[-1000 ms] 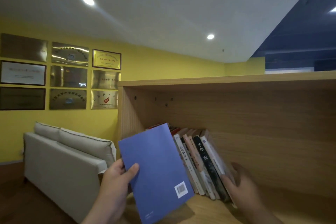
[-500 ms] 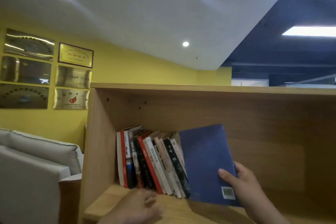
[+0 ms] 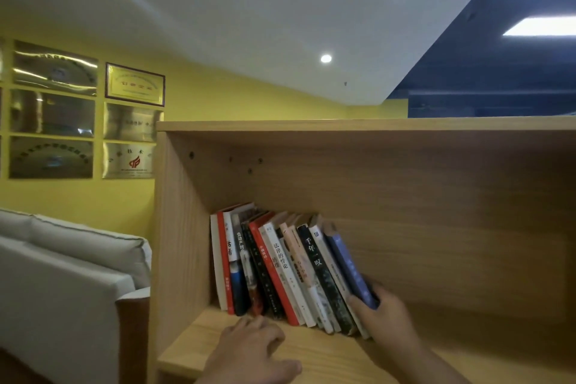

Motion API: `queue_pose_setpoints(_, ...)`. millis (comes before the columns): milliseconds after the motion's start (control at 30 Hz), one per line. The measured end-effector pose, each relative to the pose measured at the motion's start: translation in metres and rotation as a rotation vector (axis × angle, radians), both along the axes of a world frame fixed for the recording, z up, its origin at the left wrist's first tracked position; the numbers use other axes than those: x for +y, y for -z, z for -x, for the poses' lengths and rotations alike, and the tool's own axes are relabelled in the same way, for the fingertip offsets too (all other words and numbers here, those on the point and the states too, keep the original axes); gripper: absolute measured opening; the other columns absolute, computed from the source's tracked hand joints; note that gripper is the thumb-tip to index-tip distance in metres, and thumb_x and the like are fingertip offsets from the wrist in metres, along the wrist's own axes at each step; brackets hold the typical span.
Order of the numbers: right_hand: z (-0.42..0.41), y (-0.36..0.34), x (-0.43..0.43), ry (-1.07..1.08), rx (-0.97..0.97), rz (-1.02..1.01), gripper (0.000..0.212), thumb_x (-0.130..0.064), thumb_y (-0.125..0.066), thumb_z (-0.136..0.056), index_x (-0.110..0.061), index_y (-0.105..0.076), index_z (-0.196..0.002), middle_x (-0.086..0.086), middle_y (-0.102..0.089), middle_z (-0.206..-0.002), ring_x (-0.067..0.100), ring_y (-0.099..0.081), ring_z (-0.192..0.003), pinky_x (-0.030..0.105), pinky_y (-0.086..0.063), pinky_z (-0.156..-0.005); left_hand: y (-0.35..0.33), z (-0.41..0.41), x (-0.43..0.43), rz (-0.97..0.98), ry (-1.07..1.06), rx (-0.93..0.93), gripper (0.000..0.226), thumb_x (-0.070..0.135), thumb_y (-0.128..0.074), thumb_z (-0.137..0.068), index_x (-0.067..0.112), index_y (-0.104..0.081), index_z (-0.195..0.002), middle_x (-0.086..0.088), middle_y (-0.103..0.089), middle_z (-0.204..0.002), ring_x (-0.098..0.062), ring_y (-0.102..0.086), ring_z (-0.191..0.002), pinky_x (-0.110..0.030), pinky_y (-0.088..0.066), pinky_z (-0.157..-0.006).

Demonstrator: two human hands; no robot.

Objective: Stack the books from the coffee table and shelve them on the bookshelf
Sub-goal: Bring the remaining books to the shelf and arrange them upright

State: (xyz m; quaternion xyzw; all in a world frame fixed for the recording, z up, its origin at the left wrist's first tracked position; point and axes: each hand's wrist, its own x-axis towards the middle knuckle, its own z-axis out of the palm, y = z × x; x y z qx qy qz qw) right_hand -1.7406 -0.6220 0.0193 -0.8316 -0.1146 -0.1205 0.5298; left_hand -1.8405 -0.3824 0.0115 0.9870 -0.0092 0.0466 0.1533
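Observation:
A wooden bookshelf [image 3: 311,126] fills the right half of the view. On its board leans a row of several books [image 3: 280,271], tilted to the left against the side wall. The blue book [image 3: 349,265] stands at the right end of that row, spine outward. My right hand [image 3: 383,315] grips its lower end, thumb on the spine and fingers behind it. My left hand [image 3: 249,352] rests on the shelf board in front of the row's left part, fingers loosely curled and holding nothing.
The shelf compartment to the right of the books holds nothing visible. A white sofa [image 3: 62,284] stands left of the bookshelf. Framed plaques [image 3: 134,84] hang on the yellow wall above it.
The blue book went from my left hand to my right, then turned edge-on and slid in at the right end of the row. My left hand dropped onto the shelf board.

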Motion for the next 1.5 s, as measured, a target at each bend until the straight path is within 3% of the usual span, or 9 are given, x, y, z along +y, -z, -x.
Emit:
queue_pose_setpoints(67,-0.007,-0.001,0.002,-0.067,0.037,-0.007,0.028,-0.042,-0.066,-0.093,-0.046,-0.054,-0.118,-0.021,-0.065,-0.105,-0.003,-0.061,-0.093,0.023,-0.052,-0.076,-0.001,-0.002,0.0,-0.002,-0.004,0.024,0.077,0.088,-0.046,-0.062,0.044,-0.057,-0.123,0.022,-0.044,-0.128,-0.004,-0.034,-0.124,-0.036,-0.028,-0.107)
queue_pose_setpoints(200,-0.02,-0.004,0.014,-0.138,0.108,-0.008,0.05,-0.055,-0.038,-0.103,-0.04,-0.036,-0.151,-0.003,-0.049,-0.146,0.021,-0.052,-0.131,0.046,-0.043,-0.11,-0.002,-0.011,0.005,-0.013,0.0,0.087,0.07,0.084,-0.051,-0.07,0.041,-0.057,-0.125,0.017,-0.045,-0.135,-0.008,-0.035,-0.128,-0.037,-0.026,-0.107)
queue_pose_setpoints(333,-0.027,0.001,0.022,-0.141,0.184,-0.192,0.049,-0.046,-0.048,-0.102,-0.034,-0.038,-0.148,0.002,-0.06,-0.132,0.027,-0.06,-0.119,0.054,-0.046,-0.107,0.001,-0.018,0.01,-0.008,0.005,0.109,0.066,0.08,-0.054,-0.075,0.04,-0.055,-0.127,0.015,-0.044,-0.138,-0.01,-0.036,-0.131,-0.036,-0.027,-0.109)
queue_pose_setpoints(500,-0.035,0.006,0.018,-0.124,0.112,-0.046,0.069,-0.055,-0.05,-0.098,-0.029,-0.026,-0.157,0.003,-0.039,-0.157,0.025,-0.043,-0.14,0.046,-0.033,-0.118,0.0,-0.024,0.027,0.828,-0.246,-0.288,0.062,0.033,-0.079,-0.08,0.027,-0.052,-0.135,0.008,-0.045,-0.135,-0.012,-0.047,-0.126,-0.037,-0.035,-0.116)
queue_pose_setpoints(700,-0.044,0.009,0.018,-0.122,0.016,0.021,0.064,-0.044,-0.055,-0.1,-0.02,-0.033,-0.154,0.005,-0.041,-0.156,0.024,-0.042,-0.14,0.038,-0.034,-0.115,-0.029,-0.059,0.059,1.177,-0.451,-0.42,0.028,0.023,-0.059,-0.098,0.013,-0.052,-0.123,-0.003,-0.068,-0.109,-0.021,-0.065,-0.098,-0.041,-0.053,-0.087)
queue_pose_setpoints(967,-0.072,0.03,0.018,-0.081,0.053,0.03,0.071,-0.062,-0.057,-0.091,-0.03,-0.037,-0.151,0.001,-0.038,-0.157,0.023,-0.04,-0.142,0.04,-0.032,-0.116,-0.027,-0.083,0.052,1.227,-0.585,-0.571,0.007,0.022,-0.061,-0.097,0.021,-0.062,-0.104,0.0,-0.071,-0.091,-0.022,-0.069,-0.086,-0.046,-0.058,-0.083)
queue_pose_setpoints(1133,-0.099,0.045,0.014,-0.086,0.05,0.012,0.105,-0.095,-0.045,-0.056,-0.038,-0.038,-0.144,-0.009,-0.046,-0.139,0.014,-0.047,-0.124,0.036,-0.039,-0.104,-0.024,-0.081,0.046,1.268,-0.613,-0.659,0.016,0.019,-0.073,-0.089,0.02,-0.057,-0.085,-0.004,-0.071,-0.086,-0.019,-0.069,-0.074,-0.032,-0.052,-0.06)
queue_pose_setpoints(1367,-0.083,0.032,0.011,-0.096,0.07,-0.009,0.125,-0.098,-0.044,-0.047,-0.029,-0.037,-0.15,-0.003,-0.047,-0.144,0.017,-0.047,-0.126,0.038,-0.038,-0.106,-0.024,-0.078,0.052,1.321,-0.524,-0.618,0.022,0.015,-0.075,-0.086,0.017,-0.062,-0.104,-0.007,-0.074,-0.094,-0.025,-0.073,-0.081,-0.037,-0.057,-0.061)
queue_pose_setpoints(1500,-0.056,0.02,0.011,-0.135,0.075,0.011,0.085,-0.08,-0.052,-0.079,-0.037,-0.032,-0.151,-0.01,-0.04,-0.147,0.007,-0.039,-0.12,0.035,-0.033,-0.106,-0.021,-0.073,0.048,1.358,-0.525,-0.659,0.008,0.016,-0.068,-0.092,0.022,-0.068,-0.098,-0.004,-0.075,-0.092,-0.024,-0.073,-0.082,-0.037,-0.057,-0.064)
